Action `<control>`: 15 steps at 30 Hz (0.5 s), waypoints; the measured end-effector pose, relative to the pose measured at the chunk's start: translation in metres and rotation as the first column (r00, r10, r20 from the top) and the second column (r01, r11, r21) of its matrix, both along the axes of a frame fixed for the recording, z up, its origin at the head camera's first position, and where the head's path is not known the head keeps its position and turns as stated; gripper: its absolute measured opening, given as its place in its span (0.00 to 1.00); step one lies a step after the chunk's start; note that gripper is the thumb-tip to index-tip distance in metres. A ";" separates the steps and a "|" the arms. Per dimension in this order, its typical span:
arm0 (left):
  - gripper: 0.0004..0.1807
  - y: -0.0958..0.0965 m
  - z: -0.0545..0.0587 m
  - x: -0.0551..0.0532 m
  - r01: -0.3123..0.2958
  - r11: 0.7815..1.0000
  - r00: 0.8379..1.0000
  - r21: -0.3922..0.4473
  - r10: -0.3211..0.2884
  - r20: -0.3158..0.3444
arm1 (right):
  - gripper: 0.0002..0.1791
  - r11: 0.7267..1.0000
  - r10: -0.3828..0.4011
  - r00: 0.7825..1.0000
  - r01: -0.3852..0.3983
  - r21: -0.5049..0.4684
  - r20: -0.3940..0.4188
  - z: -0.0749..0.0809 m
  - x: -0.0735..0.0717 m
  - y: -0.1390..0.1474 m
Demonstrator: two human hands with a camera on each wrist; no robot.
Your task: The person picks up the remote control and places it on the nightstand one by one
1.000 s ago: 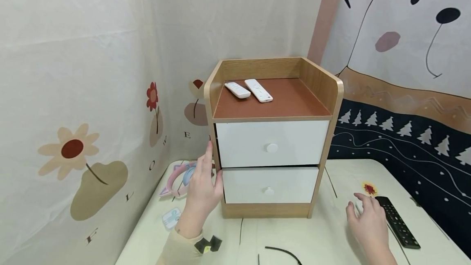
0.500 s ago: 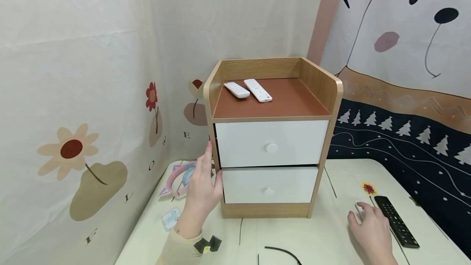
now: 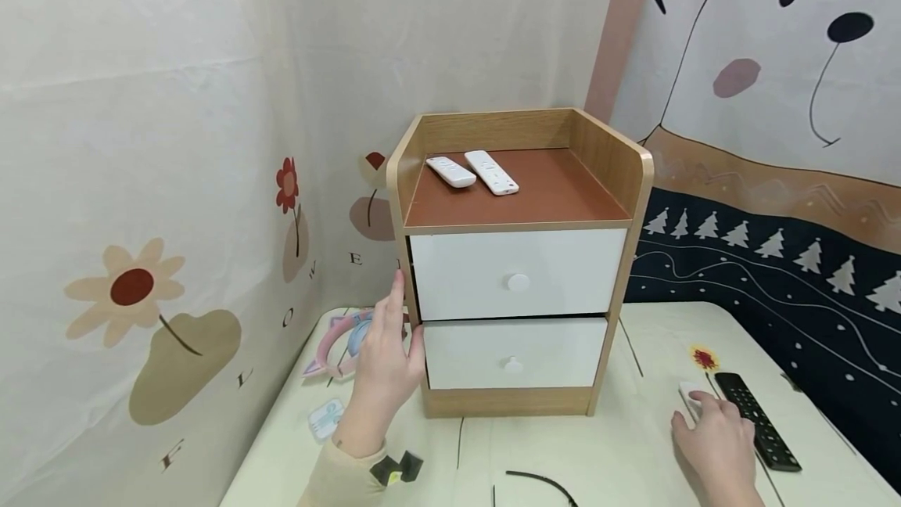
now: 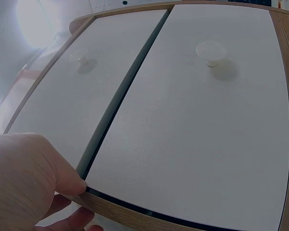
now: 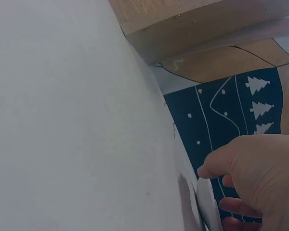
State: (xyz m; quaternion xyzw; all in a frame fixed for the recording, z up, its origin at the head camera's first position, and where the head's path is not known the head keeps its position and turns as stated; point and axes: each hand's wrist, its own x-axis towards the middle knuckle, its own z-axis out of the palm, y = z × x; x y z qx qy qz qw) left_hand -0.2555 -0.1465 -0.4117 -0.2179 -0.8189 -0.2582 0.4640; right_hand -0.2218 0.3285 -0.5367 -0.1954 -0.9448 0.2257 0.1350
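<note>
White remote (image 3: 687, 390), partly covered by the right hand (image 3: 721, 440), lying on the tabletop (image 3: 626, 444) at right. Its long axis runs from far left to near right, roughly parallel to the black remote (image 3: 759, 422) just beside it; which end is its front cannot be told. The right hand's thumb and curved fingers stand apart on either side of it — whether they pinch it cannot be told.

A stretch of tabletop separates this hand from the cabinet (image 3: 508, 400); on the other side the black remote lies close to the fingers, with the table's edge beyond. The left hand's fingers extend upward along the cabinet's left side, its thumb at the front edge.

A dark gap divides the upper drawer (image 3: 457, 276) from the lower drawer (image 3: 464, 354). Two white remotes (image 3: 492, 172) rest on the cabinet's brown top, slanting from back left to front right. Left of the cabinet: a pink-and-blue band (image 3: 329, 346) and a small pale case (image 3: 326, 418). Printed cloth (image 3: 746, 257) backs the table.
</note>
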 end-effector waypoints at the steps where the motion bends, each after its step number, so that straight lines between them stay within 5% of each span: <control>1: 0.53 0.000 0.000 0.000 0.001 1.000 1.000 0.000 -0.001 -0.001 | 0.33 1.000 -0.011 1.000 0.011 0.004 0.013 0.000 0.000 0.001; 15: 0.53 0.001 0.002 0.002 -0.002 1.000 1.000 -0.001 0.002 0.009 | 0.36 0.997 -0.057 0.991 0.052 0.051 0.118 -0.001 0.002 0.013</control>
